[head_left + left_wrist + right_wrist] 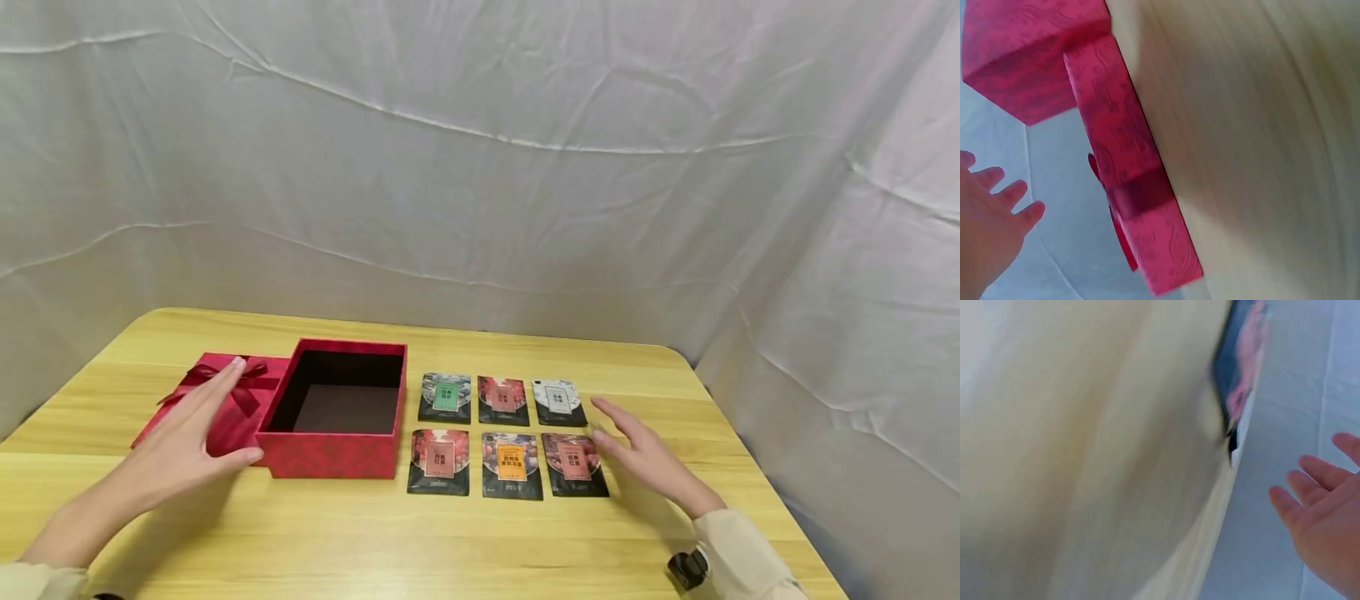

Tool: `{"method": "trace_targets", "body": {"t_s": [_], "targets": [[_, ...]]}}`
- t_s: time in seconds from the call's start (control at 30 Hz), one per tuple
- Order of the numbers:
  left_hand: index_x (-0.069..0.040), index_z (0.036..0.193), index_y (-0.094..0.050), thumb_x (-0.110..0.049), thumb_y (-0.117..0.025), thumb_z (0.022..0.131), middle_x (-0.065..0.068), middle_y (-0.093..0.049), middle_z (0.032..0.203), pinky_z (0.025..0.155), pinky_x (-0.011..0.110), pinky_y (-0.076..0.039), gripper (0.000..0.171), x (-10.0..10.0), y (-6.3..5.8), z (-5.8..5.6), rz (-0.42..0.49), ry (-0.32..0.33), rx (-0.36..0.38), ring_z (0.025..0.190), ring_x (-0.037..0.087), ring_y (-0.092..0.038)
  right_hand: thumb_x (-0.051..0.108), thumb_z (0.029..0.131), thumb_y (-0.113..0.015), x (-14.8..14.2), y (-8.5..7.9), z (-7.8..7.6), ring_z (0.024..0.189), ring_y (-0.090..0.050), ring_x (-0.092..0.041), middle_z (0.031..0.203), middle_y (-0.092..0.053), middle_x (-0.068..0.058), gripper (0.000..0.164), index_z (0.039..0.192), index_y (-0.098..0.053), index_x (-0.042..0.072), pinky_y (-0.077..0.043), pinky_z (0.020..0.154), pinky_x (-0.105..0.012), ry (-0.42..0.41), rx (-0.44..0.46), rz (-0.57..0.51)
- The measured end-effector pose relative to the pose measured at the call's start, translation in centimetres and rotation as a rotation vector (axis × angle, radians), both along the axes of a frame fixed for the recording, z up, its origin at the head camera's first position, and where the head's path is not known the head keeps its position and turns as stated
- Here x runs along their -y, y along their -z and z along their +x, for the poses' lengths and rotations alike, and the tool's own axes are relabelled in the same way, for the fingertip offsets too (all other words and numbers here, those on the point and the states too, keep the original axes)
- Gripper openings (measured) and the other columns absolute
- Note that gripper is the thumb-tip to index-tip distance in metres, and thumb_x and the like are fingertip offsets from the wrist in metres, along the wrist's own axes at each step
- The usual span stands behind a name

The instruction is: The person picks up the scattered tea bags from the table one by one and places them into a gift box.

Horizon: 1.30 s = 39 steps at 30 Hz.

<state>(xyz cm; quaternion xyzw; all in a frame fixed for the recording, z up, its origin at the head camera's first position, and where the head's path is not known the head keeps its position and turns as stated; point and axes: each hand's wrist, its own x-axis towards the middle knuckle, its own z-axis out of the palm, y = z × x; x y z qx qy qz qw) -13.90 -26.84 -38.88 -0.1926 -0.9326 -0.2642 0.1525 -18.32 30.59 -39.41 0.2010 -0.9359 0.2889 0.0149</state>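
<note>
My left hand [176,442] hovers over the red lid [247,417] with its dark red bow [232,379], thumb spread and nothing held. Beside the lid stands the red box [337,454], its top uncovered and its dark inside bare. Several tea packets lie in two rows right of the box. The back row has a green-labelled packet [446,397], a red one [502,400] and a white one [559,402]. In front are a pink-labelled packet [439,461], an orange-labelled one [512,465] and another reddish one [575,464]. My right hand [648,458] is beside the rightmost packets, fingers extended, holding nothing.
Everything rests on a light wooden table [360,542] with rounded far corners. A pale grey cloth [480,192] hangs behind it and along its sides. A black device [687,569] sits at the right wrist, by the cream sleeve [742,550].
</note>
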Motion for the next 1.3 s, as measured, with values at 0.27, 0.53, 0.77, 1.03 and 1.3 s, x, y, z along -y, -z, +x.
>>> {"method": "trace_targets", "body": {"t_s": [0.27,0.53,0.77,1.03,1.3], "targets": [[-0.014,0.157,-0.011,-0.026,-0.077,0.082,0.031,-0.030,0.146,0.087,0.074,-0.033,0.100,-2.0,0.0,0.0,0.220,-0.023,0.234,0.121,0.056,-0.038,0.026,0.098,-0.058,0.2,-0.3,-0.4,0.125,-0.044,-0.045,0.138,-0.047,-0.026,0.051,0.139,-0.047,-0.003,-0.036,0.100,-0.059,0.041,0.085,-0.122],[-0.010,0.156,-0.009,-0.023,-0.066,0.092,0.028,-0.016,0.154,0.104,0.061,-0.028,0.087,-4.3,0.7,0.8,0.510,-0.030,0.425,0.136,0.050,-0.018,0.027,0.092,-0.067,-0.1,0.3,-0.4,0.124,-0.045,-0.045,0.139,-0.048,-0.024,0.057,0.138,-0.050,-0.001,-0.039,0.100,-0.056,0.084,0.206,-0.155],[-0.014,0.157,-0.007,-0.029,-0.065,0.093,0.026,-0.013,0.156,0.099,0.073,-0.020,0.088,-5.3,0.2,0.8,0.584,-0.099,0.475,0.138,0.047,-0.014,0.023,0.084,-0.075,-0.4,0.8,-0.6,0.130,-0.037,-0.047,0.144,-0.043,-0.022,0.062,0.138,-0.050,0.003,-0.031,0.104,-0.060,0.020,0.253,-0.125],[-0.008,0.155,-0.011,-0.033,-0.069,0.090,0.025,-0.019,0.154,0.102,0.070,-0.022,0.091,-6.1,0.2,0.7,0.588,-0.172,0.466,0.136,0.046,-0.019,0.021,0.074,-0.082,-0.8,1.3,-0.9,0.131,-0.033,-0.048,0.143,-0.043,-0.023,0.079,0.142,-0.046,0.003,-0.023,0.105,-0.065,-0.049,0.347,-0.102],[-0.011,0.156,-0.011,-0.036,-0.069,0.090,0.024,-0.017,0.155,0.101,0.071,-0.021,0.092,-6.3,0.3,0.9,0.563,-0.207,0.485,0.138,0.048,-0.016,0.018,0.070,-0.084,-1.2,1.7,-1.1,0.133,-0.030,-0.049,0.145,-0.037,-0.028,0.091,0.146,-0.037,0.000,-0.017,0.107,-0.064,-0.137,0.381,-0.096]]}}
